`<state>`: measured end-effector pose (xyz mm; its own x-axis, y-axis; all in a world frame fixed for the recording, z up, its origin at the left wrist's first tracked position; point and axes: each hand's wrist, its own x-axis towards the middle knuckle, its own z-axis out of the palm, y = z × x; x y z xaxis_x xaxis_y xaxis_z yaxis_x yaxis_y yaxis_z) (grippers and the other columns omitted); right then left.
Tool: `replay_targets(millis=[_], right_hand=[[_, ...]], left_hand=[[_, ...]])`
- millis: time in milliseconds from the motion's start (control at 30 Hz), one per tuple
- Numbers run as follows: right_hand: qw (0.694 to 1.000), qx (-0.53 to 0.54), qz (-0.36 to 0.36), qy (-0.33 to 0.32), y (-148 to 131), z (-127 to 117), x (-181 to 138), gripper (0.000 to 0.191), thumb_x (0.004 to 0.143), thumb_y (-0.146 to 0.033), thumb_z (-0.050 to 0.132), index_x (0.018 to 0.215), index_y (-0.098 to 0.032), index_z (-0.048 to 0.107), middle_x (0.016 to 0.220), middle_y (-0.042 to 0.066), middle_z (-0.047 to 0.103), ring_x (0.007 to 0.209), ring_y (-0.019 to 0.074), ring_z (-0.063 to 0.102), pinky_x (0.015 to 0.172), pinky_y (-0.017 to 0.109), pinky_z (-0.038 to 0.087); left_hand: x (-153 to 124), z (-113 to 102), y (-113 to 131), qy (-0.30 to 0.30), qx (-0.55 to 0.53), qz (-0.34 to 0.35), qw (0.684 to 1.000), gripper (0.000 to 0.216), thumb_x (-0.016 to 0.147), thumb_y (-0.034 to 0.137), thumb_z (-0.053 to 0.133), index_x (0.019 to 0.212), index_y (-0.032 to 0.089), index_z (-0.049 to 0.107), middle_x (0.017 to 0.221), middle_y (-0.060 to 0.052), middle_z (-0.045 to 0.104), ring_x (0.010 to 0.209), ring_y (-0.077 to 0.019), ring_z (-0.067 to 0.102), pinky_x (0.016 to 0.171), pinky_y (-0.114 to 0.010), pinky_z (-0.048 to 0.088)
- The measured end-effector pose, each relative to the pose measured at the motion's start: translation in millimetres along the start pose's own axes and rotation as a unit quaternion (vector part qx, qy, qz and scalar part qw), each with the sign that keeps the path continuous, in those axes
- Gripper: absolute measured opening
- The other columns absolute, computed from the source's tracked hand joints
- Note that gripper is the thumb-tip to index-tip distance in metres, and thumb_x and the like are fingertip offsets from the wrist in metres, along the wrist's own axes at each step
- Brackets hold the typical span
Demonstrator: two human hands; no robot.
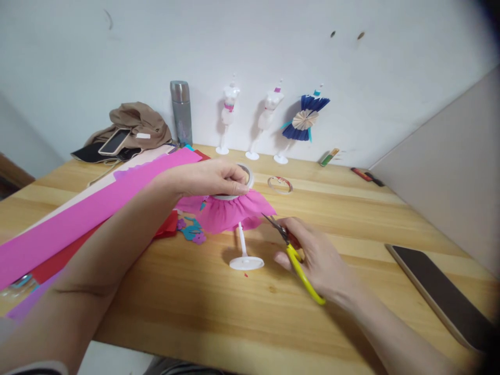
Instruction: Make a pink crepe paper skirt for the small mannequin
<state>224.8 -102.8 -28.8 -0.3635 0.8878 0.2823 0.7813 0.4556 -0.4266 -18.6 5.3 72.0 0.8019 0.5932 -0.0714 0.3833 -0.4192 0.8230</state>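
My left hand (pixel 216 179) is closed at the top edge of a gathered pink paper skirt (pixel 234 212), its thumb pressed on the paper. Beside its fingers shows a roll of tape (pixel 251 176), partly hidden by the hand. Below the skirt a white stand (pixel 247 263) with a round foot rests on the wooden table; what the paper surrounds above is covered. In my right hand (pixel 318 258) are scissors (pixel 299 271) with a yellow handle. Their dark blades point up and left, with the tips at the skirt's right edge.
Long pink paper (pixel 97 211), red sheets and small felt flowers (pixel 191 229) lie left. Along the wall stand a flask (pixel 180 114), two white mannequins (pixel 230 107) and one dressed in blue (pixel 307 119). A tape ring (pixel 280 184) lies behind; a dark tablet-like device (pixel 441 291) lies right.
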Motion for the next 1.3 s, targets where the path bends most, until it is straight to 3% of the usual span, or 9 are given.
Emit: replay_targets(millis=[233,367,500,700,833,967,1033,1133,1300], right_hand=[[0.993,0.017,0.118,-0.02,3.6,-6.2,5.0,0.04,0.082,-0.054,0.058,0.1,-0.018,0.061,0.066,0.0,0.056,0.054,0.0173,0.05,0.053,0.03,0.038],[0.979,-0.027,0.196,-0.048,13.4,-10.0,7.4,0.043,0.079,-0.051,0.063,0.109,-0.021,0.065,0.075,0.004,0.064,0.063,0.021,0.058,0.059,0.032,0.042],[0.972,-0.075,0.214,-0.067,19.4,-8.2,7.3,0.046,0.079,-0.05,0.063,0.113,-0.02,0.067,0.082,0.008,0.069,0.069,0.0239,0.063,0.059,0.032,0.042],[0.964,-0.12,0.186,-0.146,23.5,-16.4,1.5,0.042,0.081,-0.038,0.062,0.118,-0.021,0.068,0.085,0.008,0.069,0.07,0.023,0.062,0.06,0.032,0.042],[0.975,-0.063,0.12,-0.178,24.3,-34.9,-4.2,0.039,0.08,-0.034,0.063,0.117,-0.022,0.067,0.076,0.003,0.065,0.063,0.0199,0.058,0.059,0.032,0.046],[0.978,0.077,-0.017,-0.195,-6.3,-35.9,-8.6,0.039,0.072,-0.022,0.073,0.111,-0.026,0.07,0.093,0.008,0.071,0.072,0.0221,0.066,0.065,0.035,0.055],[0.97,0.084,-0.055,-0.22,-29.5,-24.8,-12.8,0.044,0.065,-0.011,0.077,0.104,-0.03,0.071,0.088,0.005,0.072,0.073,0.0229,0.067,0.066,0.035,0.057],[0.963,0.055,-0.042,-0.262,-57.6,-3.9,-21.7,0.058,0.058,-0.012,0.081,0.112,-0.031,0.069,0.087,0.004,0.074,0.076,0.0256,0.069,0.067,0.036,0.057],[0.952,0.024,-0.003,-0.305,-75.8,10.8,-31.9,0.054,0.057,-0.001,0.062,0.103,-0.029,0.063,0.081,-0.001,0.071,0.066,0.0186,0.067,0.056,0.025,0.049]], left_hand=[[2.5,0.3,-11.0,0.078,-0.112,-0.022,0.99,0.037,0.09,0.022,0.058,0.054,0.016,0.048,0.052,0.004,0.035,0.048,-0.0064,0.026,0.051,-0.025,0.017],[7.8,-2.4,-19.8,0.155,-0.207,-0.028,0.965,0.041,0.095,0.018,0.055,0.054,0.014,0.052,0.047,0.005,0.035,0.046,-0.0045,0.022,0.05,-0.024,0.011],[12.6,-4.6,-26.0,0.209,-0.277,-0.053,0.936,0.038,0.092,0.02,0.064,0.056,0.014,0.055,0.047,0.004,0.039,0.044,-0.0034,0.021,0.048,-0.023,0.01],[14.4,-9.9,-27.7,0.281,-0.326,-0.04,0.902,0.04,0.096,0.017,0.058,0.057,0.015,0.055,0.046,0.004,0.04,0.044,-0.0033,0.025,0.048,-0.024,0.011],[13.6,-16.3,-26.0,0.325,-0.372,-0.017,0.869,0.039,0.099,0.013,0.05,0.06,0.014,0.052,0.045,0.004,0.043,0.044,-0.0035,0.032,0.049,-0.024,0.018],[10.5,-21.0,-24.0,0.33,-0.452,0.018,0.829,0.032,0.099,0.011,0.049,0.067,0.014,0.05,0.052,0.004,0.052,0.05,-0.0042,0.043,0.058,-0.023,0.033],[8.8,-22.3,-23.1,0.333,-0.48,0.033,0.811,0.031,0.098,0.009,0.05,0.068,0.015,0.049,0.056,0.004,0.055,0.055,-0.0046,0.048,0.061,-0.022,0.035],[7.1,-23.5,-22.4,0.347,-0.506,0.036,0.789,0.03,0.097,0.008,0.05,0.069,0.015,0.049,0.057,0.004,0.055,0.059,-0.0063,0.051,0.062,-0.023,0.036],[3.2,-25.6,-19.7,0.333,-0.53,0.041,0.779,0.027,0.096,0.008,0.052,0.07,0.014,0.053,0.058,0.002,0.057,0.06,-0.0085,0.052,0.063,-0.025,0.037]])
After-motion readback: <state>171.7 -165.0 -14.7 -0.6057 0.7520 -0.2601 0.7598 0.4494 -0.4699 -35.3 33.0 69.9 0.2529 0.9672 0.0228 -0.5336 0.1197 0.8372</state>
